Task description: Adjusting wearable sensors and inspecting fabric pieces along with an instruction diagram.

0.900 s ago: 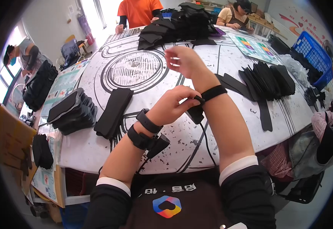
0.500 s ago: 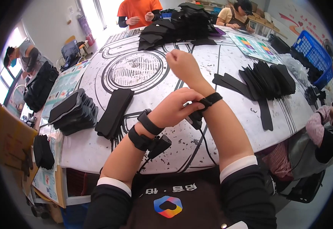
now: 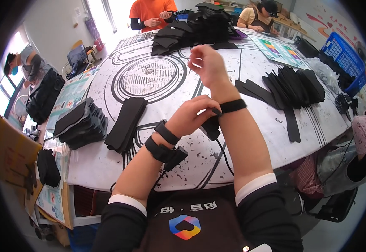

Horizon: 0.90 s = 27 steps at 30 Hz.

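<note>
My left hand [image 3: 192,115] pinches the end of a black wrist strap [image 3: 234,106] wrapped round my right wrist. A small black device [image 3: 210,127] with a cable sits at that strap, below my left fingers. Raised over the table, my right hand [image 3: 210,66] holds nothing, its fingers loosely bent and apart. Around my left wrist are a black band [image 3: 166,133] and a second strap [image 3: 157,150] carrying another black device [image 3: 176,158]. A neat stack of long black flat pieces [image 3: 126,125] lies left of my hands; fanned black pieces [image 3: 294,88] lie to the right.
A thicker stack of dark pieces [image 3: 81,124] stands at the left. At the far side rises a big black pile [image 3: 195,27], with people across the table [image 3: 166,172] and at both sides. A blue basket [image 3: 342,59] stands far right, beside a coloured sheet [image 3: 279,52].
My right hand has loosened from a fist and lifted slightly. My left fingers have drawn the strap's end toward the left, away from the top of my right wrist.
</note>
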{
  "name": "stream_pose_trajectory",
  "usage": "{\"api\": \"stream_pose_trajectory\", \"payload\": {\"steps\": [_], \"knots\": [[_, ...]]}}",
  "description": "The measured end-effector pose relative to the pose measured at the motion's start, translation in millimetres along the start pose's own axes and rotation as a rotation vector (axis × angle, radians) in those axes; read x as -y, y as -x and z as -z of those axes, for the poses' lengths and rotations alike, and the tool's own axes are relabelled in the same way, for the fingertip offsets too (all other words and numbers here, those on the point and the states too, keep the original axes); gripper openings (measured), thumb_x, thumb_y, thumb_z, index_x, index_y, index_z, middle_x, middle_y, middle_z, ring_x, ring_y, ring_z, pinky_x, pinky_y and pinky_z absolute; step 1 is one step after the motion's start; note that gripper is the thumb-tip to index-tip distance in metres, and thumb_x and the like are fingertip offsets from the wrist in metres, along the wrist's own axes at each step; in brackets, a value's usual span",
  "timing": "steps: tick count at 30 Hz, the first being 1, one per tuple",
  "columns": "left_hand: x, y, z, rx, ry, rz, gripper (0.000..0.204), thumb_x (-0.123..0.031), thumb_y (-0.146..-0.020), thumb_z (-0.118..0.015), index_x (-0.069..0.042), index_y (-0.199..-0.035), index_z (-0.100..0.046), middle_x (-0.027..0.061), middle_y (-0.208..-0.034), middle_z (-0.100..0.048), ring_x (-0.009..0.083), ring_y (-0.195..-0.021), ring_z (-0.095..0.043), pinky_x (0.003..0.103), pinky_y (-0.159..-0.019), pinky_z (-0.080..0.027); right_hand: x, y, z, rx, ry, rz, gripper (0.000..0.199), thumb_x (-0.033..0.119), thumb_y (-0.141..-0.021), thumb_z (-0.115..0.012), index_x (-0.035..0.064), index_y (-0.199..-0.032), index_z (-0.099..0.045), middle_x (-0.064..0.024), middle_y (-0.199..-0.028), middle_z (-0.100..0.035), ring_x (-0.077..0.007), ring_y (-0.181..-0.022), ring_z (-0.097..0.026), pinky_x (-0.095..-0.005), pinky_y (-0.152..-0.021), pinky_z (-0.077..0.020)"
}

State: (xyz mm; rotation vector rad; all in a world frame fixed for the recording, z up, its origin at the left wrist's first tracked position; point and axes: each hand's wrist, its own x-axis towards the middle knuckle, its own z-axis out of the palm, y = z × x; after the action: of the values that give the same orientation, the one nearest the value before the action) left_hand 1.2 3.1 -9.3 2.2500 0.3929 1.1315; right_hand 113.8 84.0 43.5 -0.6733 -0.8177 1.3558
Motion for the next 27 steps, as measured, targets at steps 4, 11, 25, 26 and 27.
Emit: {"api": "stream_pose_trajectory", "payload": {"steps": [4,11,25,26,27], "knots": [[-3,-1,-3,-0.031,-0.004,0.022,0.019,0.009,-0.076,-0.054,-0.003,-0.091,-0.058,0.0075,-0.086,-0.057,0.0183,-0.078,-0.057,0.025,-0.07,-0.045,-37,-9,27,0.286,1.993,1.282,0.018,0.018,-0.078,-0.052,0.0039,-0.069,-0.059,-0.0095,-0.067,-0.062,-0.0274,-0.065,-0.06,-0.0364,-0.057,-0.0458],[8,8,-9,-0.057,0.068,0.076,0.021,0.01,-0.076,-0.055,-0.003,-0.093,-0.058,0.007,-0.088,-0.056,0.0181,-0.081,-0.056,0.026,-0.072,-0.045,-32,-7,19,-0.047,1.126,0.45,0.02,0.02,-0.078,-0.052,0.0021,-0.074,-0.06,-0.018,-0.07,-0.06,-0.0347,-0.066,-0.059,-0.042,-0.061,-0.0464],[-32,-2,-7,0.134,0.093,0.056,0.022,0.01,-0.074,-0.055,-0.004,-0.091,-0.059,0.0049,-0.089,-0.057,0.0191,-0.084,-0.055,0.029,-0.075,-0.044,-26,5,16,0.127,1.708,1.143,0.012,0.016,-0.073,-0.055,0.0066,-0.065,-0.056,-0.007,-0.063,-0.058,-0.0245,-0.062,-0.058,-0.0364,-0.059,-0.043],[-33,-3,-6,0.164,0.092,0.093,0.02,0.008,-0.074,-0.056,-0.004,-0.09,-0.059,0.0042,-0.09,-0.057,0.0193,-0.085,-0.054,0.03,-0.078,-0.043,-27,5,16,0.157,1.767,1.222,0.011,0.016,-0.071,-0.057,0.0078,-0.065,-0.056,-0.0054,-0.063,-0.058,-0.0226,-0.062,-0.057,-0.0351,-0.058,-0.042],[-32,-3,-6,0.166,0.093,0.093,0.02,0.008,-0.074,-0.056,-0.004,-0.09,-0.059,0.0042,-0.09,-0.057,0.0193,-0.085,-0.054,0.03,-0.078,-0.043,-30,5,16,0.155,1.767,1.221,0.011,0.016,-0.071,-0.057,0.0078,-0.065,-0.056,-0.0054,-0.063,-0.058,-0.0226,-0.062,-0.057,-0.0351,-0.058,-0.042]]}}
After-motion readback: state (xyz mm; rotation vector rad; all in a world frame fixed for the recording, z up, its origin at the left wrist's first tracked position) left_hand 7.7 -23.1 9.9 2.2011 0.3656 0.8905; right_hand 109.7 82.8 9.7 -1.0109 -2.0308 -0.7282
